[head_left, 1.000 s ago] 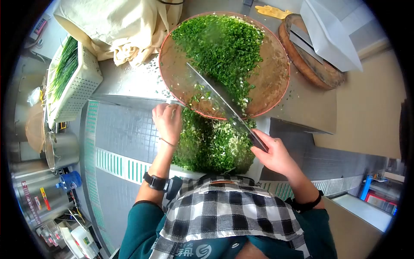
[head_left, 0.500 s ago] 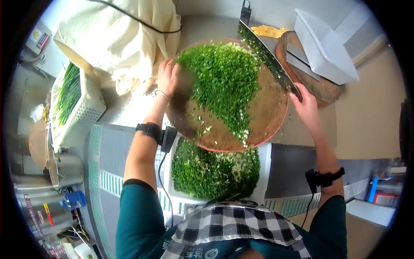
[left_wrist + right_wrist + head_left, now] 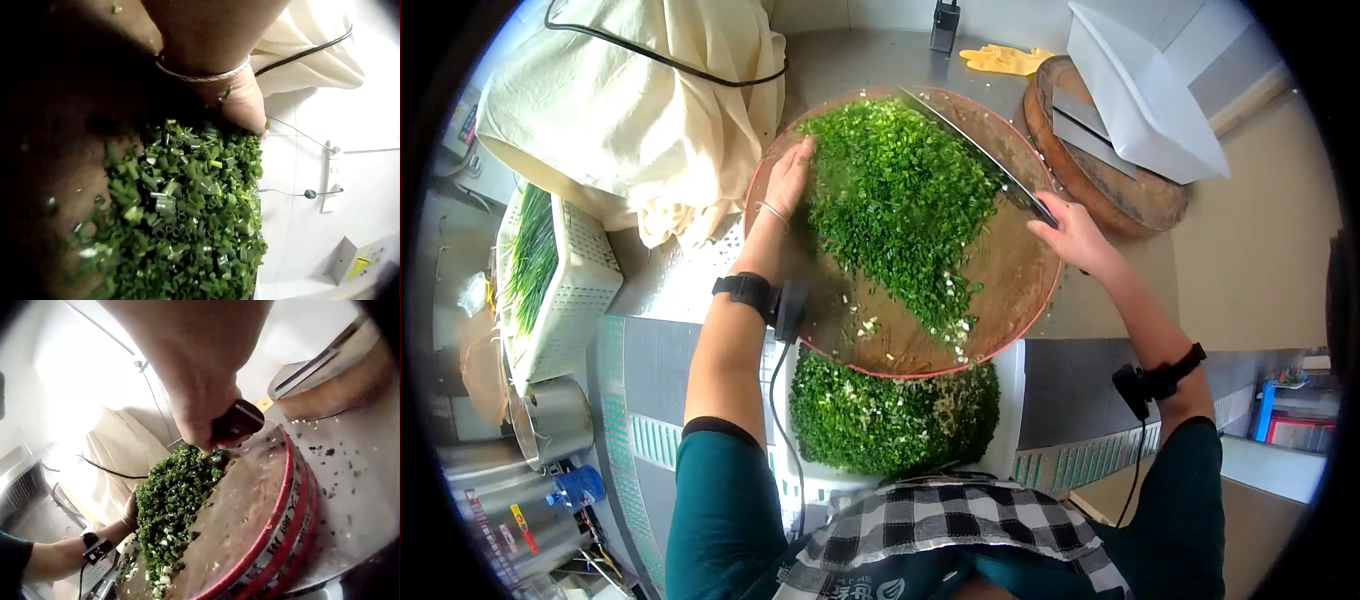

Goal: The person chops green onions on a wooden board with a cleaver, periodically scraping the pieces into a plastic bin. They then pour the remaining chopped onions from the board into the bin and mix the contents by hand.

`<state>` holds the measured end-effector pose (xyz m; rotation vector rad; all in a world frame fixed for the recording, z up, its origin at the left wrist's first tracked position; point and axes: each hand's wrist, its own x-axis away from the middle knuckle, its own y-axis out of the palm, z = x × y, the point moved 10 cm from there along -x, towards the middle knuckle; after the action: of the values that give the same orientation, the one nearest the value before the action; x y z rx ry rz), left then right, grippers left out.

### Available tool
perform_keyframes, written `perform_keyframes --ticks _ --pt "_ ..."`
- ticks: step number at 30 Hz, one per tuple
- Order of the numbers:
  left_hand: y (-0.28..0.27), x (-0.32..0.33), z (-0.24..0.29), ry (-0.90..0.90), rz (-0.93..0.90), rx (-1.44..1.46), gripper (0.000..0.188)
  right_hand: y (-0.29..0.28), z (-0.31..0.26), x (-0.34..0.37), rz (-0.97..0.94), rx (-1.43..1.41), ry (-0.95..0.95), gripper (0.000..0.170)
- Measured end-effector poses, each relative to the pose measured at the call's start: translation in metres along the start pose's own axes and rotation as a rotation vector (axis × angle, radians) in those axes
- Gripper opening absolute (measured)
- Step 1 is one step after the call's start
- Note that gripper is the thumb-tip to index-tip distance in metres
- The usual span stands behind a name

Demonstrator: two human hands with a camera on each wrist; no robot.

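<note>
A heap of chopped scallions (image 3: pixel 900 200) covers much of the round wooden chopping board (image 3: pixel 1025 275) in the head view. My right hand (image 3: pixel 1082 238) grips the dark handle of a large knife (image 3: pixel 988 157), whose blade runs along the heap's right and far side. In the right wrist view the handle end (image 3: pixel 240 422) sticks out of the fist. At the heap's left edge, my left hand (image 3: pixel 788 185) lies with fingers extended, its side against the scallions. The left wrist view shows the cut rings close up (image 3: pixel 194 187); most of that hand's fingers are hidden.
Below the board's near edge, a white tub (image 3: pixel 1012 405) holds more chopped scallions. A second round board (image 3: pixel 1090 195) bears flat blades and a white bin (image 3: pixel 1150 100) at right. Left are a cloth cover (image 3: pixel 640 110) and a basket (image 3: pixel 585 265) of whole scallions. Yellow gloves (image 3: pixel 1005 60) lie behind.
The left hand has risen from near the board's front edge to the heap's left side. The knife swung from over the front, out to the right, then back against the heap.
</note>
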<state>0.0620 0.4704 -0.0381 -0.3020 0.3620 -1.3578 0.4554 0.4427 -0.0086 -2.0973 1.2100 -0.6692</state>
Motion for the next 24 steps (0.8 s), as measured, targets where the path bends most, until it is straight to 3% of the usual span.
perform_keyframes --ticks 3,6,10,12,14,15,17,18,20,21,24 --pt "0.014 0.023 -0.029 -0.100 -0.014 0.243 0.065 -0.003 -0.008 0.037 -0.015 -0.062 -0.005 0.037" --pt "0.019 0.072 0.016 -0.038 -0.052 0.115 0.068 0.006 -0.011 0.081 -0.088 -0.054 0.065 0.038" --pt "0.032 0.122 0.028 -0.077 -0.077 0.179 0.068 0.016 -0.024 0.136 -0.124 -0.090 0.164 0.038" --pt "0.040 0.150 0.025 -0.158 -0.154 0.196 0.065 0.029 -0.018 0.160 -0.107 -0.108 0.097 0.038" --pt "0.037 0.171 0.032 -0.063 -0.121 0.162 0.060 0.030 -0.028 0.181 -0.017 -0.114 -0.086 0.038" --pt "0.036 0.182 0.039 -0.072 -0.122 0.164 0.060 0.028 -0.034 0.191 -0.025 -0.115 -0.081 0.038" --pt "0.045 0.216 0.034 -0.431 -0.186 0.366 0.054 0.031 -0.042 0.212 -0.135 -0.076 0.050 0.038" --pt "0.043 0.225 0.028 -0.433 -0.185 0.368 0.054 0.032 -0.044 0.221 -0.137 -0.075 0.051 0.038" --pt "0.045 0.234 0.043 -0.107 -0.321 0.282 0.049 0.035 -0.037 0.239 -0.185 -0.040 0.117 0.038" --pt "0.043 0.242 0.071 0.030 -0.323 0.211 0.046 0.035 -0.035 0.246 -0.148 -0.024 0.049 0.037" --pt "0.043 0.269 0.083 0.018 -0.403 0.204 0.045 0.030 -0.042 0.261 -0.118 0.014 -0.088 0.036"
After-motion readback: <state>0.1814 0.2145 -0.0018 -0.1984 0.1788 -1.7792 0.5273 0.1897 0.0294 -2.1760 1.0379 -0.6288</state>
